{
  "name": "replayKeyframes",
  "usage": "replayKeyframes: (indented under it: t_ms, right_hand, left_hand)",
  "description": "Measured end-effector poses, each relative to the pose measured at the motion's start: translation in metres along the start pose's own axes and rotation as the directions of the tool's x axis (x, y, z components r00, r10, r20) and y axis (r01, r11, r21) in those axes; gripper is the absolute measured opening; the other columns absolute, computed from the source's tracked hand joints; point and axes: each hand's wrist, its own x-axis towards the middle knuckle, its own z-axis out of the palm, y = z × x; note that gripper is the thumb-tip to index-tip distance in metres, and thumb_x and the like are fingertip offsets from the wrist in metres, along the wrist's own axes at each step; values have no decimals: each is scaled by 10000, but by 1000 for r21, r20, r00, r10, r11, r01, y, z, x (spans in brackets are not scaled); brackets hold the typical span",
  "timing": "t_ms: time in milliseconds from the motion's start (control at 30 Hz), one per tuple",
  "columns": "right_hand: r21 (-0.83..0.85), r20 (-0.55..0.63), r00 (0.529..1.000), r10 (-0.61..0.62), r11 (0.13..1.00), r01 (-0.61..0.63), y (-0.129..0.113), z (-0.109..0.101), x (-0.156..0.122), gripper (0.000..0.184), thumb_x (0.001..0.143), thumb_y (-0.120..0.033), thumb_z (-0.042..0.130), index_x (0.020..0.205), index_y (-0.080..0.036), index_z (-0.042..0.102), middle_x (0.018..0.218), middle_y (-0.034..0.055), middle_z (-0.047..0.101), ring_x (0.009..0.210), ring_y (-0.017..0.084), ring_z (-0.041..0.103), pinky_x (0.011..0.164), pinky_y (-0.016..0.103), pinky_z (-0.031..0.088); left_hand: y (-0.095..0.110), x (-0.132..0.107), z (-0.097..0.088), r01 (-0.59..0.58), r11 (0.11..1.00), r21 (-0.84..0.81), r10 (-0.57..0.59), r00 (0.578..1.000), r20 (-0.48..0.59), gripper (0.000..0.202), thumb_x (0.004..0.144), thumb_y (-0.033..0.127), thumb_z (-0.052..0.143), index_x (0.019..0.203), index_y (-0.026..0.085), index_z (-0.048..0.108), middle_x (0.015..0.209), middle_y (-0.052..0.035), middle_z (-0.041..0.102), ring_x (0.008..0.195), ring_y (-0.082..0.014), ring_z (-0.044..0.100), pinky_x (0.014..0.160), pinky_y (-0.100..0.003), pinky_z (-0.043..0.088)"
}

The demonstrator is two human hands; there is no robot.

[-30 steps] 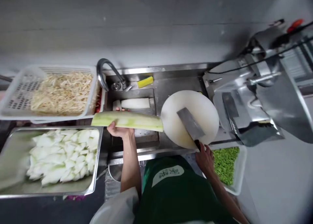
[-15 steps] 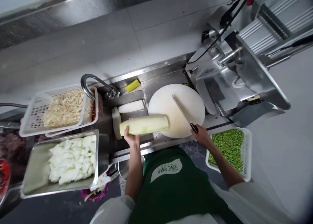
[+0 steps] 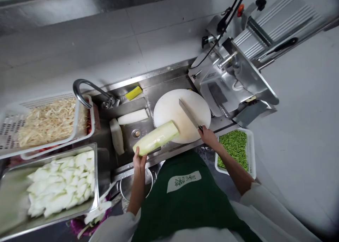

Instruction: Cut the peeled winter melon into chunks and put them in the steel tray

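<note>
Left hand holds one end of a long pale-green gourd; right hand holds a knife.
The gourd slants from the left hand over the sink to the left rim of the round white board. The left hand curls around it, partly hidden underneath; the right is wrapped around the knife's handle. Bare board opens between gourd and knife; the sink's front edge runs near the left hand.

Pale sprouts lie in a white basket near the faucet.
</note>
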Motion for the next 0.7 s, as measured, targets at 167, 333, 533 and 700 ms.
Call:
replayKeyframes:
  t_ms: [167, 333, 533, 700]
  right_hand:
    - [-15, -21, 999, -33, 999, 33, 26, -12, 10, 353, 1099, -393, 368, 1221, -105, 530, 1023, 189, 734, 982, 297, 727, 810, 320, 475]
    - [-35, 14, 994, -105, 994, 105, 73, -28, 36, 352, 1100, -357, 359, 1227, -93, 555, 1080, 199, 731, 1020, 297, 716, 822, 319, 463]
    - [-54, 95, 970, -225, 972, 230, 116, -46, 61, 349, 1102, -367, 355, 1196, -106, 567, 1031, 182, 745, 1008, 301, 726, 782, 314, 463]
    - [-54, 134, 948, -289, 953, 298, 132, -62, 73, 336, 1102, -383, 341, 1158, -141, 567, 988, 157, 754, 965, 294, 738, 754, 316, 472]
  left_hand:
    - [-26, -8, 60, -32, 998, -62, 33, 999, 26, 343, 794, 257, 826, 1097, 205, 673, 1140, -66, 760, 1046, -212, 750, 886, -301, 635]
    - [-29, -9, 104, -131, 988, 80, 121, 986, 116, 413, 653, 315, 941, 937, 161, 682, 929, -31, 771, 774, -139, 739, 773, -247, 612]
    - [35, 21, 164, -249, 912, 325, 99, 905, 415, 536, 555, 346, 972, 977, 136, 717, 955, -67, 768, 800, -157, 717, 758, -247, 582]
    - [45, 46, 226, -441, 553, 707, 140, 885, 443, 399, 684, 345, 864, 985, 119, 733, 748, -44, 715, 726, -176, 679, 744, -281, 543]
